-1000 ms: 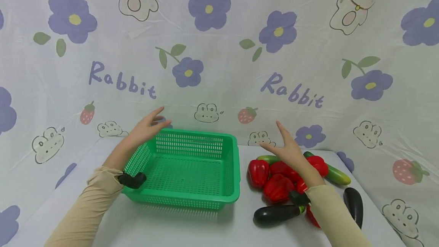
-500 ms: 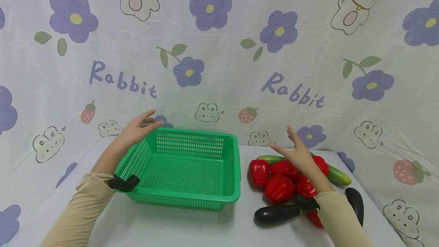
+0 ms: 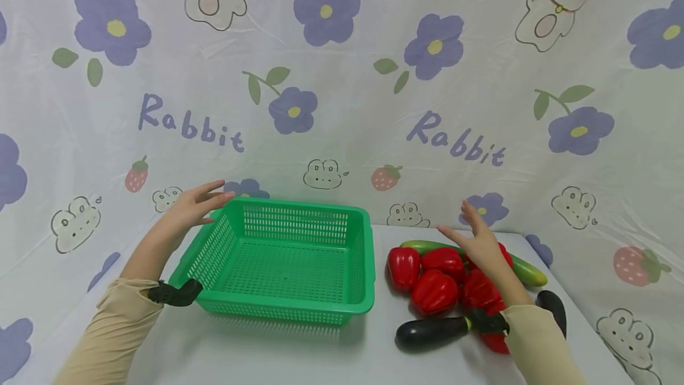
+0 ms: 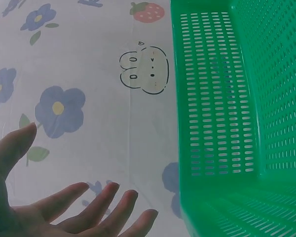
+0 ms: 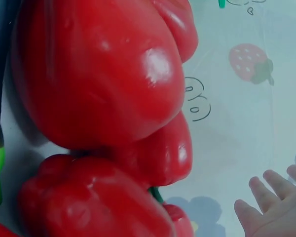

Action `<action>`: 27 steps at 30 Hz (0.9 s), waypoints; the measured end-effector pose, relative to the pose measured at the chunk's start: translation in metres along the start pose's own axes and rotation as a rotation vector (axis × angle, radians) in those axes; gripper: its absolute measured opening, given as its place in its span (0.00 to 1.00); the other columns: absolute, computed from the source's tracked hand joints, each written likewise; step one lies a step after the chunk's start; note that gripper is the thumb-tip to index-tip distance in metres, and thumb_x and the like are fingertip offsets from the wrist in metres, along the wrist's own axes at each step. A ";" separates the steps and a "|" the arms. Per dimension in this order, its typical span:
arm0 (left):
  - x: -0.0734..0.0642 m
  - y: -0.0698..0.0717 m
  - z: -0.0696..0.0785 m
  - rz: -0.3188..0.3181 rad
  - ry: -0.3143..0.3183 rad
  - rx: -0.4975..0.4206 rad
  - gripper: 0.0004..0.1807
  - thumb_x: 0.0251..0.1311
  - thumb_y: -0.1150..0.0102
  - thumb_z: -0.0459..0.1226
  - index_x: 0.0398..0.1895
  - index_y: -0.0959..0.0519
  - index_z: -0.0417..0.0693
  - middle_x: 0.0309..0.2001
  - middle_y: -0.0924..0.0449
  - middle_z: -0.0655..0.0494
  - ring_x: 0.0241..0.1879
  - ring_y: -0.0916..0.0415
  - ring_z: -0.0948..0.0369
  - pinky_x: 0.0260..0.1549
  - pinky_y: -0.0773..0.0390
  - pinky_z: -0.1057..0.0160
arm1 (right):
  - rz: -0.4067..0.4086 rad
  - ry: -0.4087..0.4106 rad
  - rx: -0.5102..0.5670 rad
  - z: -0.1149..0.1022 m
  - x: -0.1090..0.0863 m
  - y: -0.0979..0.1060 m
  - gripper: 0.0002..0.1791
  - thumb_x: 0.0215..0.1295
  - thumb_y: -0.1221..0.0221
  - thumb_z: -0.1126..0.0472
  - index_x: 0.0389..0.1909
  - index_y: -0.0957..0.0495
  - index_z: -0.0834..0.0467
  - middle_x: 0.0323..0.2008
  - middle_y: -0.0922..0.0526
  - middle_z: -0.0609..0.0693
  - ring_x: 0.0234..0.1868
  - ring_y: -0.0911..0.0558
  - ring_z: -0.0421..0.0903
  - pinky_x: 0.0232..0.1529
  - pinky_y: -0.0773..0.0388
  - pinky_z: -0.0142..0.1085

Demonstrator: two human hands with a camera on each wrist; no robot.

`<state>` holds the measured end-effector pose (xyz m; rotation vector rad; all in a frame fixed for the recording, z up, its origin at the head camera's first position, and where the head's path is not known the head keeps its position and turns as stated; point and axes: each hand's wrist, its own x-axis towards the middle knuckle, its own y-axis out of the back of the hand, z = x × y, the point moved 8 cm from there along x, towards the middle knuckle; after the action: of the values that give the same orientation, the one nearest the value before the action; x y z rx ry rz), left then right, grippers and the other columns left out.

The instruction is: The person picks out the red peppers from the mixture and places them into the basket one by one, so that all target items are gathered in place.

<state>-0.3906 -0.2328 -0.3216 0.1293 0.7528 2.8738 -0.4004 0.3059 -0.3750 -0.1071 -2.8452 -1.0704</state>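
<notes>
A green plastic basket (image 3: 288, 305) with slotted sides stands on the white table, nothing inside it. My left hand (image 3: 189, 207) hovers above its left rim with fingers spread and holds nothing; the left wrist view shows that hand (image 4: 79, 212) apart from the basket wall (image 4: 180, 123). My right hand (image 3: 478, 245) is raised over the heap of red bell peppers (image 3: 434, 293), fingers extended, gripping nothing. In the right wrist view the bell peppers (image 5: 103, 74) loom large, with the right hand (image 5: 278, 210) at the lower right.
A dark eggplant (image 3: 430, 334) lies before the peppers, and another eggplant (image 3: 553, 311) lies at the right. Behind the heap are green cucumbers (image 3: 526, 269). A patterned cloth (image 3: 342, 153) hangs at the back of the table (image 3: 267, 355).
My left hand has moved left and slightly down, away from the basket's middle. My right hand has shifted right and down over the peppers. Basket and vegetables stay where they were.
</notes>
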 end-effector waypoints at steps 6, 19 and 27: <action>-0.007 0.006 -0.010 -0.005 0.005 -0.038 0.43 0.69 0.51 0.56 0.78 0.53 0.46 0.75 0.47 0.36 0.71 0.42 0.39 0.65 0.34 0.40 | 0.010 -0.011 0.085 0.009 -0.004 0.007 0.56 0.62 0.41 0.36 0.78 0.65 0.48 0.78 0.55 0.57 0.78 0.52 0.61 0.72 0.50 0.63; -0.019 0.023 -0.042 0.024 0.040 -0.177 0.39 0.72 0.53 0.52 0.75 0.49 0.36 0.67 0.31 0.41 0.50 0.24 0.75 0.55 0.20 0.58 | 0.065 -0.050 0.191 0.029 -0.007 0.018 0.54 0.65 0.41 0.40 0.78 0.66 0.48 0.78 0.54 0.58 0.78 0.52 0.61 0.73 0.48 0.60; -0.023 0.034 -0.065 0.049 0.070 -0.219 0.40 0.71 0.50 0.51 0.74 0.46 0.34 0.45 0.25 0.78 0.47 0.22 0.76 0.50 0.18 0.63 | 0.130 -0.104 0.233 0.041 -0.013 0.027 0.52 0.65 0.42 0.40 0.78 0.64 0.49 0.78 0.52 0.56 0.78 0.51 0.59 0.73 0.46 0.58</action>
<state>-0.3811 -0.2973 -0.3620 0.0200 0.4473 2.9969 -0.3878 0.3525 -0.3893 -0.3331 -2.9813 -0.7240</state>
